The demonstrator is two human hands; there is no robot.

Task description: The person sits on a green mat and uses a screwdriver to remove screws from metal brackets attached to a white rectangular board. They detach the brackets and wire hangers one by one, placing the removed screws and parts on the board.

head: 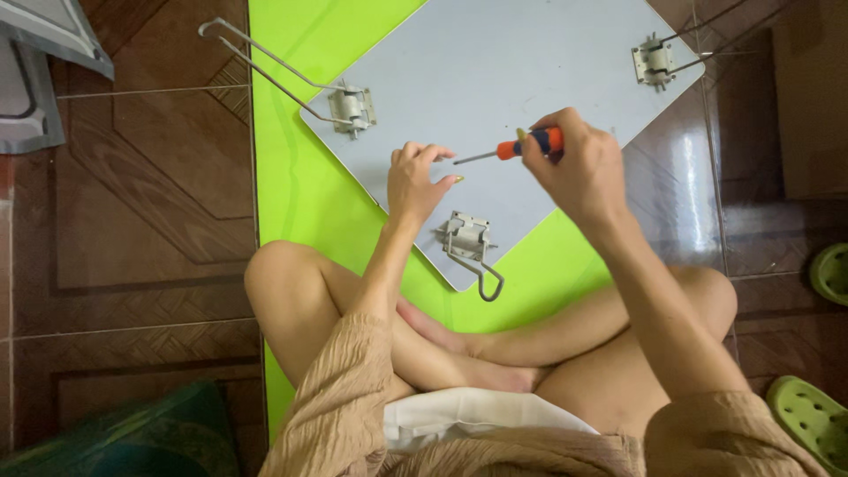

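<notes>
The screwdriver (pixel 517 147) has an orange and blue handle. The flat board (pixel 495 79) is pale grey, and it lies on a bright green mat (pixel 291 177). The floor (pixel 132 221) is dark brown with a wood pattern.

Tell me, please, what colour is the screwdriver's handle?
Orange with blue, on the screwdriver in the right hand, seen from the head camera.

- One screwdriver (pixel 521 147) with an orange-and-blue handle.
- One pale grey tabletop board (pixel 495 71), lying face down.
- Three metal hinge brackets: (pixel 352 107), (pixel 654 62), (pixel 466 237).
- One bent wire leg (pixel 265 66), attached to a bracket.
- One lime-green mat (pixel 291 177).
- Two green slippers: (pixel 830 272), (pixel 814 417).
- Two hands: left hand (pixel 415 181), right hand (pixel 579 168).
</notes>
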